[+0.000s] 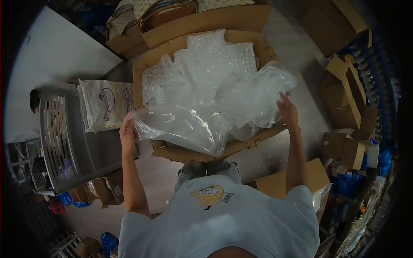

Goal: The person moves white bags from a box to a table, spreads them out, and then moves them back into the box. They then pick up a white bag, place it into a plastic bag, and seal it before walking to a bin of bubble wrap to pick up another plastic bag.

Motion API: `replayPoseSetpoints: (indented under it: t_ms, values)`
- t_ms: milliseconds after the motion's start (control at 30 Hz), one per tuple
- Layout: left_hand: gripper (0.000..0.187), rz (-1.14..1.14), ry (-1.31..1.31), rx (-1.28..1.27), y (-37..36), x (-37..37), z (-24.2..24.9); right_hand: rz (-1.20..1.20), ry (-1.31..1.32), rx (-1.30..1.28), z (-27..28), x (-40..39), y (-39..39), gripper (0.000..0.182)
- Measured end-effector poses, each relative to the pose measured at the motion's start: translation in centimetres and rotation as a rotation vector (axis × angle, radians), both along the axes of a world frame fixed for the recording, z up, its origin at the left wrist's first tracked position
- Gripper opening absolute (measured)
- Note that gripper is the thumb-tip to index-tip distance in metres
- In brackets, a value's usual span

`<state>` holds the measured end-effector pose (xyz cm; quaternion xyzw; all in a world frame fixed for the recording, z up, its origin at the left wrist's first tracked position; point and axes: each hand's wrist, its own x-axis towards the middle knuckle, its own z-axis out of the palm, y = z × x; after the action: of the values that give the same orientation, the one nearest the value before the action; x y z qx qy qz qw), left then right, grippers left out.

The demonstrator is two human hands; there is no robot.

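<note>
A large open cardboard box (245,150) stands in front of me, heaped with crumpled bubble wrap (215,56). Across its near side stretches a clear plastic sheet (185,124), shiny and creased, bulging at the right. At the box's left edge, my left hand (128,132) is closed on the sheet's left end. My right hand (288,112) is on the opposite side with its fingers closed at the sheet's right edge; that hand is slightly blurred. What lies under the wrap is hidden.
Patterned handbags (172,15) fill another carton beyond the box. At left, a printed plastic package (105,105) lies on a metal rack (86,142). Open cartons (344,90) stand along a roller conveyor (374,77) at right. Another carton (275,180) sits near my right elbow.
</note>
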<state>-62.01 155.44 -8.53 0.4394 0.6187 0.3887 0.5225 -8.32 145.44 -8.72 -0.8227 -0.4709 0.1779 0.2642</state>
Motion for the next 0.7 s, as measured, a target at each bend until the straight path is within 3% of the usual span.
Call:
replayPoseSetpoints:
  t_ms: [33, 67, 133, 200, 267, 367, 433, 500, 567, 600, 667, 700]
  values:
    - [0.024, -0.063, -0.029, 0.041, 0.4, 0.2, 1.1, 0.168, -0.291, -0.381, 1.0, -1.5, 0.4, 0.049]
    - [0.024, -0.126, -0.056, 0.085, 0.7, 0.4, 2.2, 0.181, -0.292, -0.377, 1.7, -3.1, 0.9, 0.049]
    - [0.024, -0.152, -0.078, 0.165, 0.9, 1.2, 4.4, 0.241, -0.507, -0.236, 2.7, -6.8, 1.5, 0.066]
    - [0.024, -0.194, -0.111, 0.25, 1.2, 1.8, 6.0, 0.265, 0.107, -0.136, 3.1, -11.5, 2.8, 0.07]
    - [0.024, -0.197, -0.345, 0.225, 1.3, 1.9, 7.2, 0.274, 0.513, -0.201, -6.2, -14.6, 3.2, 0.077]
    - [0.023, -0.131, -0.413, 0.218, 1.8, 2.3, 9.0, -0.081, 0.732, -0.517, -9.3, -19.2, 3.3, 0.065]
    - [0.021, -0.153, -0.404, 0.264, 3.0, 0.5, 8.8, -0.016, 1.398, -0.615, -13.0, -19.4, 3.8, 0.046]
    - [0.02, -0.184, -0.404, 0.289, 4.1, -1.6, 8.8, -0.019, 1.395, -0.351, -8.8, -18.0, 6.1, 0.028]
    - [0.015, -0.201, -0.344, 0.445, 5.9, -4.4, 9.9, 0.042, 1.16, 0.071, -1.9, -15.9, 9.1, 0.021]
    - [0.011, -0.203, -0.407, 0.49, 6.7, -6.4, 10.4, 0.21, 1.091, 0.378, 1.3, -14.6, 10.0, 0.013]
    - [0.009, -0.201, -0.471, 0.527, 7.1, -7.8, 11.7, 0.263, 0.874, 0.606, 10.6, -14.3, 9.6, 0.011]
    - [0.01, -0.277, -0.405, 0.732, 7.0, -7.7, 12.8, 0.291, 0.749, 0.68, 14.1, -14.7, 8.6, 0.012]
